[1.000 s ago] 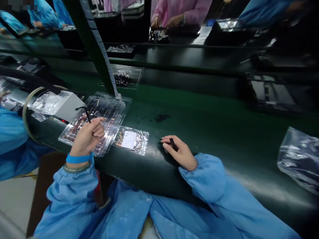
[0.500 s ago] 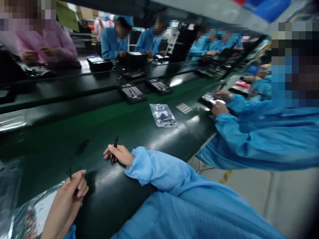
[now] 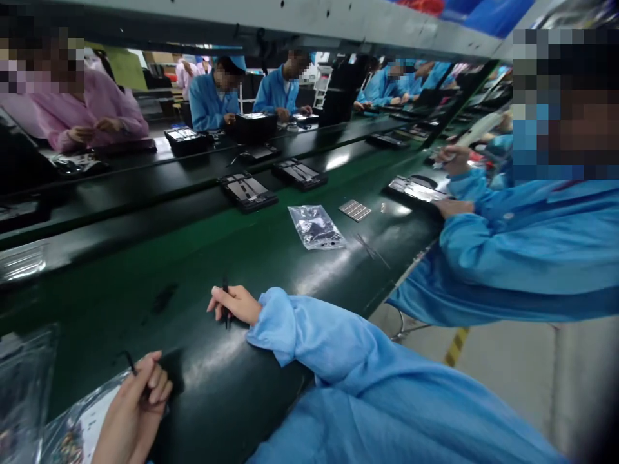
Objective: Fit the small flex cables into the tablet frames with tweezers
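Note:
In my right hand is a pair of black tweezers, held upright between the thumb and fingers just over the green work surface. My left hand, at the lower left, pinches a thin, bent black piece that sticks up past the fingertips; its kind cannot be made out. Under and beside that hand lies a clear plastic bag with small coloured parts and a white sheet inside. The two hands are apart from each other.
Ahead lie a clear bag with dark parts, a sheet of small metal pieces and two black-framed devices. A co-worker in a blue sleeve handles another device at right. More clear plastic lies at left.
My view has shifted slightly, and both my hands sit a little lower in it, still holding the same things. The co-worker's far hand at right has lifted away from the device.

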Action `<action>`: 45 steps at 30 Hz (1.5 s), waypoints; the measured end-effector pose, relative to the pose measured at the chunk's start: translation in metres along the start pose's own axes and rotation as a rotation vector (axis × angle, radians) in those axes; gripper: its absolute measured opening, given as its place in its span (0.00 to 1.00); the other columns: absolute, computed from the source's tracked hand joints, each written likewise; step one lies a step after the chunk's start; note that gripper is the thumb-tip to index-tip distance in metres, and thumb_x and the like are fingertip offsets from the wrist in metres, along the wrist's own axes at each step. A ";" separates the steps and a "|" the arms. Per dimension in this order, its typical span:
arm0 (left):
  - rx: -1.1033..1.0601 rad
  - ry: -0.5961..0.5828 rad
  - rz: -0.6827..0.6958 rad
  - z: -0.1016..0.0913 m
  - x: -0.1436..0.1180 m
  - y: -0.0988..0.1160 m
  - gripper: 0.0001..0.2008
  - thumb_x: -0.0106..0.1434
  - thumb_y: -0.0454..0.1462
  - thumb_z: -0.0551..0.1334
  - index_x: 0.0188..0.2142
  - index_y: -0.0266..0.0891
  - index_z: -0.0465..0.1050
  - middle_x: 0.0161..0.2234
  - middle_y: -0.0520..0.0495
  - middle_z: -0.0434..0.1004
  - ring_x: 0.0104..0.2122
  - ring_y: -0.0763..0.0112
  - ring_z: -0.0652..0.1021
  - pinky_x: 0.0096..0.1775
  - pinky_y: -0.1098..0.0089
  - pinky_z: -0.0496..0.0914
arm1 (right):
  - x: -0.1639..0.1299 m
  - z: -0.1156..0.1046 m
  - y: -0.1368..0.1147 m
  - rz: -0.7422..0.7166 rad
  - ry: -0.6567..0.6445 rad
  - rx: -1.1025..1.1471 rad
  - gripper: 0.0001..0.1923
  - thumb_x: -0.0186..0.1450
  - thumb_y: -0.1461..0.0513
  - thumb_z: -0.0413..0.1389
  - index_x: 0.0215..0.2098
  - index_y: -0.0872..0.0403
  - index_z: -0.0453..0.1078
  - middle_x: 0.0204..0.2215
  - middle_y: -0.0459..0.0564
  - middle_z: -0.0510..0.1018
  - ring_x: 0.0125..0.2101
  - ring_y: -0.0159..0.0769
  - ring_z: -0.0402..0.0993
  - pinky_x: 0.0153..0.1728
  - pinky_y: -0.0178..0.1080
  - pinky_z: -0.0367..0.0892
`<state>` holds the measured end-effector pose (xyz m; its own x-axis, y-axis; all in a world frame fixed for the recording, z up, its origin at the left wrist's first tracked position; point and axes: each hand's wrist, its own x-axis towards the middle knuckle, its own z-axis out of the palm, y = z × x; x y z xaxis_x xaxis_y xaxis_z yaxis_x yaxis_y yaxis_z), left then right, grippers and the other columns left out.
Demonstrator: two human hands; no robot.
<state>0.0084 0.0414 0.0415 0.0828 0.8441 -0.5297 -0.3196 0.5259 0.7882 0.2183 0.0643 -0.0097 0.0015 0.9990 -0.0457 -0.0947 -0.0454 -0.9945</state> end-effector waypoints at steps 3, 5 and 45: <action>-0.007 -0.007 0.003 -0.001 0.001 -0.002 0.24 0.33 0.43 0.77 0.29 0.36 0.74 0.18 0.58 0.56 0.17 0.83 0.57 0.17 0.78 0.57 | 0.002 0.002 0.001 0.004 0.026 0.045 0.34 0.55 0.35 0.49 0.25 0.56 0.73 0.20 0.46 0.72 0.23 0.27 0.67 0.26 0.33 0.60; -0.008 -0.008 0.000 -0.002 0.002 -0.003 0.24 0.33 0.44 0.77 0.29 0.36 0.74 0.18 0.58 0.57 0.17 0.83 0.57 0.17 0.78 0.57 | 0.004 0.002 0.000 0.014 0.044 0.085 0.35 0.53 0.33 0.49 0.25 0.57 0.72 0.21 0.46 0.73 0.22 0.27 0.67 0.26 0.33 0.61; 0.091 -0.054 0.024 -0.002 0.000 -0.007 0.19 0.42 0.42 0.75 0.31 0.37 0.74 0.19 0.57 0.57 0.18 0.82 0.59 0.18 0.78 0.59 | -0.092 -0.237 0.014 -0.288 1.276 -0.548 0.17 0.59 0.51 0.53 0.36 0.56 0.70 0.34 0.54 0.76 0.37 0.42 0.74 0.42 0.48 0.70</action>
<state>0.0085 0.0376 0.0349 0.1280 0.8595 -0.4949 -0.2356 0.5111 0.8266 0.4524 -0.0298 -0.0417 0.8663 0.2958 0.4025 0.4550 -0.1350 -0.8802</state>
